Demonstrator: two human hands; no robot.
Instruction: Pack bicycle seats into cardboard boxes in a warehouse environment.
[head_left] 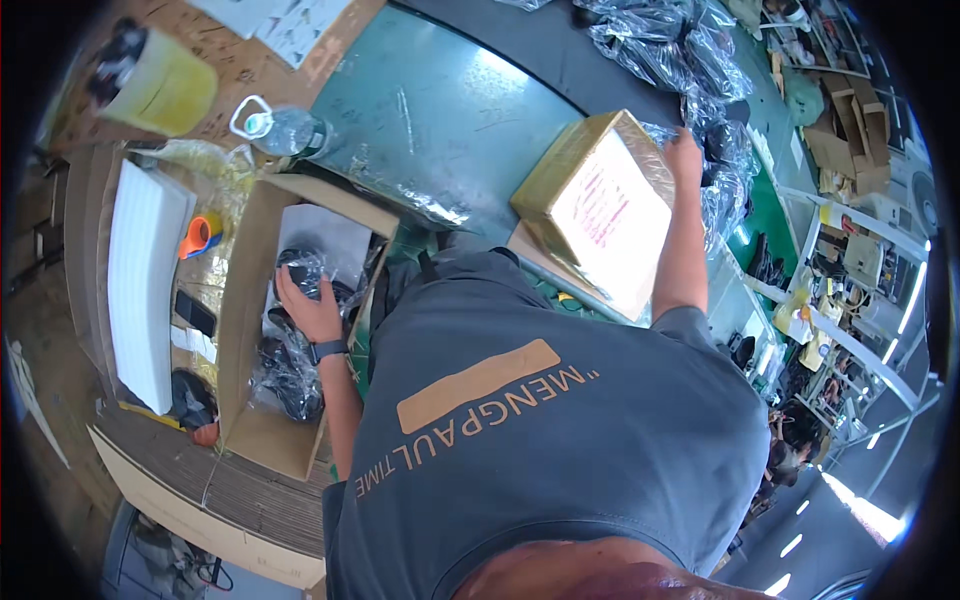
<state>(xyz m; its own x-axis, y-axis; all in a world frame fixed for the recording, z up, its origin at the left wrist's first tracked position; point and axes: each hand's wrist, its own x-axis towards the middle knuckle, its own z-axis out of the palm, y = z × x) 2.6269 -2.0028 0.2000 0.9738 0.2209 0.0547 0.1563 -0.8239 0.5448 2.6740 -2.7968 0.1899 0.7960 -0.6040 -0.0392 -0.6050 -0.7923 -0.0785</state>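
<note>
At the left, my left hand (313, 311) is down inside an open cardboard box (246, 325). Its fingers and thumb are curved round a dark item in a clear plastic bag (300, 262). More black bagged items (285, 378) lie in the same box, beside a white sheet (340, 238). Far to the right, my right hand (684, 158) is closed at the edge of a pile of black items in clear plastic bags (722, 150). The fingers seem to pinch the plastic, though their tips are partly hidden.
Between my arms stands a taped carton (572, 165) with a white printed face. Left of the open box are white foam sheets (145, 285), an orange tape roll (201, 235) and a phone (195, 312). A plastic bottle (290, 130) and yellow bucket (170, 88) stand beyond.
</note>
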